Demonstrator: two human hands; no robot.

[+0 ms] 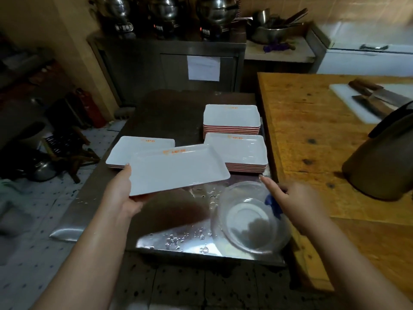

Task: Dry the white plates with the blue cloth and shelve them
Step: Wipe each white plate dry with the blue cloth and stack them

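Note:
My left hand point(121, 193) grips the near left edge of a white rectangular plate point(178, 170) and holds it tilted above the wet steel table point(169, 220). My right hand point(292, 198) hovers over a clear glass bowl point(248, 218), fingers closed around a bunched blue cloth point(273, 203), index finger pointing toward the plate. Three stacks of white plates with red edges stand behind: a low one at the left point(125, 151), one at the right point(237, 151), and a taller one further back point(231, 117).
A wooden table point(312, 135) adjoins on the right, carrying a brown knife block point(380, 162) and a white cutting board point(357, 101) with two cleavers. A steel cabinet with pots point(169, 16) stands behind. Water drops lie on the steel table's near edge.

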